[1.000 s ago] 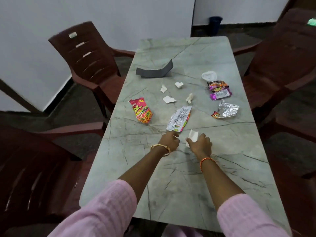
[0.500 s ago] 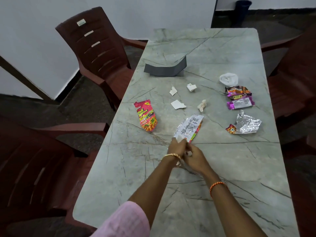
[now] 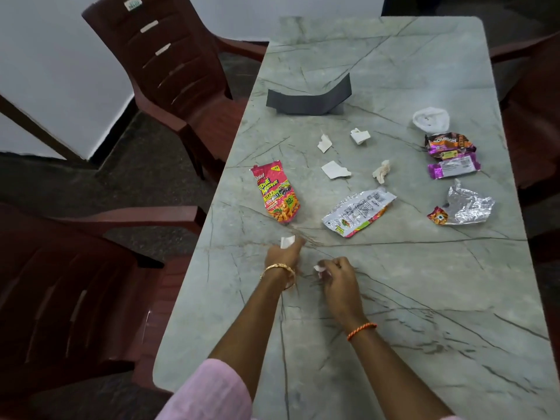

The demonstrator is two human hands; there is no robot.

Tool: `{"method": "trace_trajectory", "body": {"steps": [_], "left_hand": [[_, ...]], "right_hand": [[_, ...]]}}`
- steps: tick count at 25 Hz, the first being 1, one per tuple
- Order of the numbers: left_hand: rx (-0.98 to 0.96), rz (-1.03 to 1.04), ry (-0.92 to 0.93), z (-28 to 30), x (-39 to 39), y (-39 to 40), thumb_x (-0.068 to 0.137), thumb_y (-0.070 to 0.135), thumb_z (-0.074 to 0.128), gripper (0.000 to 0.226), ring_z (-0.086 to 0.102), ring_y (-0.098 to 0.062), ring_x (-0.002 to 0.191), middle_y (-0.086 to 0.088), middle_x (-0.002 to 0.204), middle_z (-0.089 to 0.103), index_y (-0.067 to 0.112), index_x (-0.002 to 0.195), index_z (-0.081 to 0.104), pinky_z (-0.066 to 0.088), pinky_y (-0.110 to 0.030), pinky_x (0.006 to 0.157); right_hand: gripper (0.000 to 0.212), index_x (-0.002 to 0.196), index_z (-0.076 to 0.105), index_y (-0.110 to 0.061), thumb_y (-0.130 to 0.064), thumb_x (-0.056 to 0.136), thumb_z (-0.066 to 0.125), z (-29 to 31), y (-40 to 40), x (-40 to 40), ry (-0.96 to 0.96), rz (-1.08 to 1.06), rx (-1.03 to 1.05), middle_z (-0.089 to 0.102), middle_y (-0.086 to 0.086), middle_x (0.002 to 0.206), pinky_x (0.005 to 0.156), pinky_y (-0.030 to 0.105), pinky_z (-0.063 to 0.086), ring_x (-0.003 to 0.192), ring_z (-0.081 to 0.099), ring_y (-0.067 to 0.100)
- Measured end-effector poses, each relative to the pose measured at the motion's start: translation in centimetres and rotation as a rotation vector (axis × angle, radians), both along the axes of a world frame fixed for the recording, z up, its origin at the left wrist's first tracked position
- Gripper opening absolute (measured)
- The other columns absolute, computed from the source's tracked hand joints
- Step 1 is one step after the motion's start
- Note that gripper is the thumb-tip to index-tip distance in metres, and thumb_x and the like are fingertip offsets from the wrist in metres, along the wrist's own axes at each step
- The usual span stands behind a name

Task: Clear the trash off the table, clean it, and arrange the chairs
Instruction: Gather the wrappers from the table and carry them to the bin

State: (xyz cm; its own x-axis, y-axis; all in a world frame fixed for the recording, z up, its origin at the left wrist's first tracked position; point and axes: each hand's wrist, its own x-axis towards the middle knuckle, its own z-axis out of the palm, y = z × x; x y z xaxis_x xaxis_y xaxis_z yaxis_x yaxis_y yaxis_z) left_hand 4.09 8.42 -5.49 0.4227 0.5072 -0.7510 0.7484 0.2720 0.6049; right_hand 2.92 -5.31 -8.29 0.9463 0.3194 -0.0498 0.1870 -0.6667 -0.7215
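From the head camera, the left hand (image 3: 283,253) was curled over the grey marble table (image 3: 424,313), its fingers pinching a white paper scrap (image 3: 287,241). Close beside it, the right hand (image 3: 339,275) had its fingers curled round a smaller, crumpled white bit (image 3: 319,268). Beyond the hands lay the rest of the trash: a red snack packet (image 3: 275,195), a white-backed wrapper (image 3: 357,211), a silver foil wrapper (image 3: 465,206), purple biscuit wrappers (image 3: 451,154), several torn paper pieces (image 3: 335,170) and a bent dark card (image 3: 309,98). Brown plastic chairs (image 3: 178,74) stood along the table's left side.
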Motion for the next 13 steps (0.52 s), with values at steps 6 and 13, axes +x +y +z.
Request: {"method": "trace_trajectory", "body": {"steps": [6, 13], "left_hand": [[-0.291, -0.209, -0.056, 0.9, 3.1, -0.1, 0.092, 0.026, 0.046, 0.026, 0.06, -0.028, 0.069, -0.019, 0.084, 0.068, 0.004, 0.092, 0.061, 0.048, -0.032, 0.064], [-0.314, -0.333, -0.057, 3.4, 9.2, 1.9, 0.094, 0.01, 0.043, 0.029, 0.041, -0.014, 0.029, -0.005, 0.055, 0.038, 0.009, 0.064, 0.043, 0.031, -0.018, 0.043]], "right_hand": [[0.014, 0.079, 0.066, -0.014, 0.0, 0.076, 0.069, 3.2, 3.5, 3.4, 0.163, -0.378, 0.261, 0.064, -0.003, 0.07, 0.061, 0.022, 0.049, 0.066, 0.061, 0.011], [0.028, 0.088, 0.071, -0.003, 0.009, 0.079, 0.047, 5.4, 2.8, 14.1, 0.012, -0.382, 0.102, 0.066, 0.014, 0.103, 0.085, 0.023, 0.041, 0.103, 0.059, 0.029]]}}
